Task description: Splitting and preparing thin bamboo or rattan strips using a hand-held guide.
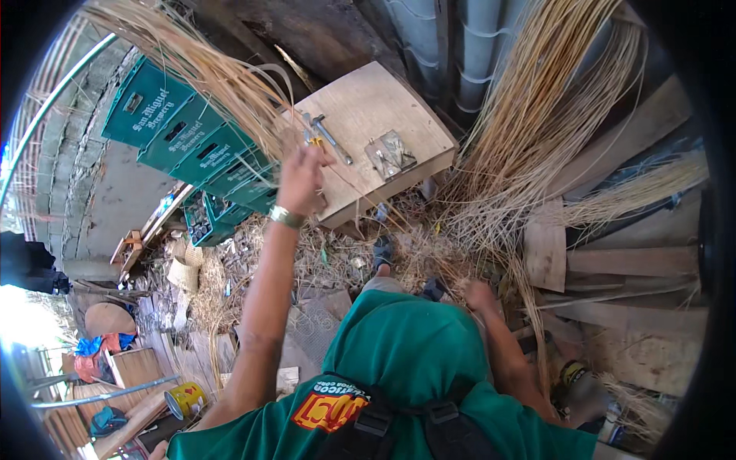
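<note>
My left hand (301, 176), with a metal band at its wrist, reaches forward at the left edge of a small wooden table. Its fingers curl around the narrowed end of a bundle of long tan cane-like strips (222, 73), partly hidden by the hand. Close by on the tabletop (368, 103) lie a hammer-like metal tool (332, 138), a small yellow-handled tool (315, 142) and a clear packet (391, 154). Beside my right knee, my right hand (481, 295) is closed, near loose strips on the ground; what it holds is hidden.
Stacked green plastic crates (184, 130) stand left of the table. More long strips (529, 100) hang at the right, against boards (629, 268). Scraps and shavings (345, 261) litter the ground around my feet. A yellow tin (185, 400) lies at the lower left.
</note>
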`<move>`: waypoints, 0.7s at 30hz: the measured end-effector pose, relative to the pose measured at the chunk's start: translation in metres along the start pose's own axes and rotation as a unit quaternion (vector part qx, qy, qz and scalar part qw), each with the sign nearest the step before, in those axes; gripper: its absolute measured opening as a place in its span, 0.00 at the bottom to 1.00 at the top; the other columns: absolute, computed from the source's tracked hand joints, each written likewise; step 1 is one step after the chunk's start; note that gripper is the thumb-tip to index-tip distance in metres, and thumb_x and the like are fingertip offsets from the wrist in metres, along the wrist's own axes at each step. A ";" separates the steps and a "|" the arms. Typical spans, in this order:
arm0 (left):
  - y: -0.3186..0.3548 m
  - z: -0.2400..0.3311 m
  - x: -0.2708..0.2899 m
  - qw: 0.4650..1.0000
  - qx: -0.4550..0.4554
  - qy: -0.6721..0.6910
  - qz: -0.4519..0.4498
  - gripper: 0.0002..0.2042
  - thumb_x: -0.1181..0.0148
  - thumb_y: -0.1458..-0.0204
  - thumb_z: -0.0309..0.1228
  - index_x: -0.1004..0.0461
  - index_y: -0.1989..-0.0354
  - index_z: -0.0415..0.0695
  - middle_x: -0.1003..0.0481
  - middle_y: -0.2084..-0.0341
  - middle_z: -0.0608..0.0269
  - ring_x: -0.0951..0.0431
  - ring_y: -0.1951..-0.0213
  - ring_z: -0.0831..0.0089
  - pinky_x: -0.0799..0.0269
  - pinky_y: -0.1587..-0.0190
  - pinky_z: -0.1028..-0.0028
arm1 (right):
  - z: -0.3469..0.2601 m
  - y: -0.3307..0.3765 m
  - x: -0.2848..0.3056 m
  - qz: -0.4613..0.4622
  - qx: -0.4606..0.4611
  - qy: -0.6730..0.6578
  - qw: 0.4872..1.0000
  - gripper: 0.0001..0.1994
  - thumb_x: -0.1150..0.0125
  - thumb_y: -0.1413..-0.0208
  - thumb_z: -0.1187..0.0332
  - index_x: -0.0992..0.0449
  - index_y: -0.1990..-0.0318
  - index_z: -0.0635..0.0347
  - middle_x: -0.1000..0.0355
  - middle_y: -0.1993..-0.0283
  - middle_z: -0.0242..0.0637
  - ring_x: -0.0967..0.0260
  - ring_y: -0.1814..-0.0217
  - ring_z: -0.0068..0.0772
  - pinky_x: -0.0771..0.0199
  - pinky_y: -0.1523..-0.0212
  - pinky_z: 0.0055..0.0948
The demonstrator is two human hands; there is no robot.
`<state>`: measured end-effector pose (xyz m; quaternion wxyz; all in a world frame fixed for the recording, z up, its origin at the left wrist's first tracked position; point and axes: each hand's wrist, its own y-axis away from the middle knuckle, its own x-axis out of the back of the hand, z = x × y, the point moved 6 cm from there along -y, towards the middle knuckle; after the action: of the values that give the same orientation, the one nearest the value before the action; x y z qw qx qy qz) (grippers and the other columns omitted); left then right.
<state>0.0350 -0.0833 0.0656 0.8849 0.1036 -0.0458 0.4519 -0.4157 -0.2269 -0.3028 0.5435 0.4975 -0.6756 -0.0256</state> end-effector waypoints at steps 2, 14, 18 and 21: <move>-0.015 0.035 0.044 0.998 -0.044 0.020 0.038 0.10 0.50 0.39 0.36 0.29 0.60 0.42 0.27 0.76 0.70 0.41 0.84 0.87 0.46 0.83 0.85 | 0.086 0.063 -0.020 -0.130 -0.174 0.156 0.964 0.18 0.49 0.41 0.56 0.23 0.55 0.59 0.25 0.55 0.45 0.27 0.54 0.47 0.28 0.54 0.45; -0.057 -0.076 -0.028 0.960 0.191 0.180 -0.097 0.09 0.47 0.44 0.37 0.26 0.69 0.46 0.25 0.77 0.70 0.43 0.87 0.84 0.51 0.87 0.82 | 0.336 0.391 -0.081 -0.164 -0.558 0.061 0.811 0.15 0.42 0.43 0.66 0.27 0.50 0.60 0.25 0.56 0.43 0.25 0.62 0.40 0.23 0.66 0.44; 0.032 -0.133 -0.090 0.888 0.297 0.316 -0.155 0.13 0.55 0.37 0.40 0.34 0.56 0.43 0.23 0.62 0.57 0.45 0.85 0.85 0.49 0.86 0.84 | 0.280 0.416 -0.012 -0.122 -0.614 -0.035 0.779 0.17 0.41 0.45 0.67 0.27 0.48 0.61 0.26 0.53 0.45 0.25 0.54 0.42 0.22 0.61 0.44; 0.058 -0.162 -0.128 0.878 0.330 0.285 -0.195 0.15 0.54 0.37 0.41 0.34 0.54 0.42 0.23 0.58 0.56 0.46 0.85 0.85 0.49 0.86 0.83 | 0.299 0.465 -0.017 -0.202 -0.628 0.022 0.751 0.17 0.41 0.47 0.67 0.25 0.50 0.59 0.26 0.50 0.44 0.27 0.48 0.44 0.23 0.56 0.44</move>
<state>-0.0892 -0.1153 -0.1065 0.8442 0.2633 0.3817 0.2688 -0.9438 -0.1323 -0.1698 0.7305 0.1697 -0.3788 -0.5423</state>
